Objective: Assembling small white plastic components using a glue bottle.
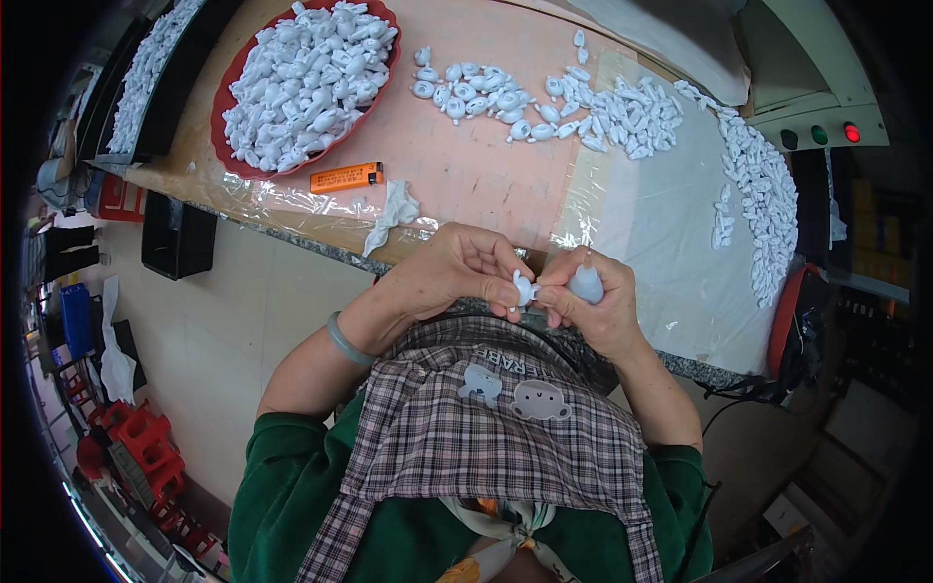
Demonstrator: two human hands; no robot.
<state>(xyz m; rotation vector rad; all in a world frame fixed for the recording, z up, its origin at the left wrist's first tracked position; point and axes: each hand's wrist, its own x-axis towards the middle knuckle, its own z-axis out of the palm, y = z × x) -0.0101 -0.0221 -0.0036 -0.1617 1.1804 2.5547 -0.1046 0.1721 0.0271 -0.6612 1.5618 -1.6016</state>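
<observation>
Close to the table's front edge, my left hand (452, 272) pinches a small white plastic figure (525, 289) between thumb and fingers. My right hand (612, 316) meets it from the other side, thumb and fingertip pressed together at the figure's right edge. Whether a tiny separate part sits in that pinch is too small to tell. Tucked in the same right hand is a pale squeeze bottle (586, 285) with a thin tip pointing away from me. Both hands are closed and nearly touching each other.
A red basin (219, 126) heaped with white pieces stands far left, near an orange lighter (347, 178) and a crumpled tissue (394, 216). Rounded white pieces (476, 92) lie mid-table; smaller ones (637, 117) spread rightward, with a long row (763, 194) along the right edge.
</observation>
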